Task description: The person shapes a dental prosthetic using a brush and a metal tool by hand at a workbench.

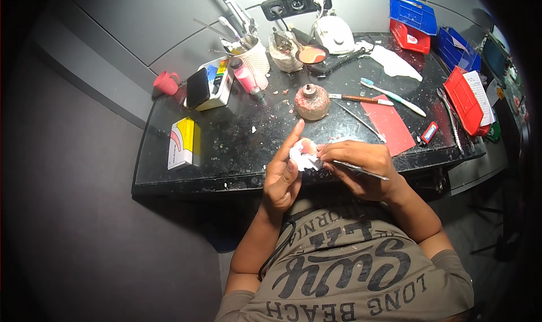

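Just over the front edge of the desk, my left hand (280, 182) holds a small white dental cast (305, 162) with a pink wax-like part on its top. Its index finger points up beside the piece. My right hand (364, 159) grips a thin metal carving tool (366, 172), its shaft sticking out to the right below the fingers. The right fingertips touch the cast's right side; they hide the tool's working end. Beyond the hands stands a round, pink-stained metal burner (311, 103). A pink wax sheet (389, 125) lies to the right.
A brown-handled knife (361, 98), a slim metal rod (359, 120) and a toothbrush (395, 98) lie behind my right hand. At left are a yellow-white box (182, 144), a black phone (197, 88) and a pink bottle (243, 76). Red bins (467, 99) stand at right.
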Action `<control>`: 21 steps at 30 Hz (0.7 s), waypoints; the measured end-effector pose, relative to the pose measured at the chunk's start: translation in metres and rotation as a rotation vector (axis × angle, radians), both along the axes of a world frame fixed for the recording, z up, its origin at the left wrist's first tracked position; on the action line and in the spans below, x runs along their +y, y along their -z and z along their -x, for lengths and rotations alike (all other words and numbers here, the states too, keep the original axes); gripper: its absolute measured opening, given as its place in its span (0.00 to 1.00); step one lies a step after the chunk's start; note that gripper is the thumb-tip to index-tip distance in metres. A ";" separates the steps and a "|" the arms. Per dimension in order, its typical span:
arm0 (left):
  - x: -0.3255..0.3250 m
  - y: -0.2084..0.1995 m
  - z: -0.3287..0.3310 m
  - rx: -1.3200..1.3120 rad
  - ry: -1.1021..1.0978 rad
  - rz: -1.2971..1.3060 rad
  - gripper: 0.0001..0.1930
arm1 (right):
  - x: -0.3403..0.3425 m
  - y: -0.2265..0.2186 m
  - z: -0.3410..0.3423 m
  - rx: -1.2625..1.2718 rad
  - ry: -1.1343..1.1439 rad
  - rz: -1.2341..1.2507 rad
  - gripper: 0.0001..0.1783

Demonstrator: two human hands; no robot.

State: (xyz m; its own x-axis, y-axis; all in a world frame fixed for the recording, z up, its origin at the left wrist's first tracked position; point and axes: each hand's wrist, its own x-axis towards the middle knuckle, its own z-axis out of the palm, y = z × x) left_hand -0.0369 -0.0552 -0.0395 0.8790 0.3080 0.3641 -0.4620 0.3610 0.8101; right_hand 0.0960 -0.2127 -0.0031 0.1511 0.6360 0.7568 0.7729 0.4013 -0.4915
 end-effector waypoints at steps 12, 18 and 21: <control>-0.003 -0.003 0.000 0.006 -0.025 0.009 0.46 | -0.002 -0.001 0.002 -0.020 -0.002 0.014 0.13; 0.000 0.002 -0.001 -0.002 -0.007 -0.003 0.46 | -0.003 -0.001 0.001 -0.027 0.002 0.023 0.15; 0.000 0.001 0.000 0.002 -0.016 -0.002 0.46 | -0.004 0.001 0.000 -0.036 -0.001 0.029 0.16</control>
State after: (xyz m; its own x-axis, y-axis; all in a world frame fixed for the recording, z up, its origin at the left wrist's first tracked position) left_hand -0.0367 -0.0549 -0.0404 0.8747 0.3212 0.3631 -0.4661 0.3518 0.8118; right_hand 0.0962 -0.2165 -0.0037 0.1239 0.6577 0.7431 0.7900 0.3878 -0.4749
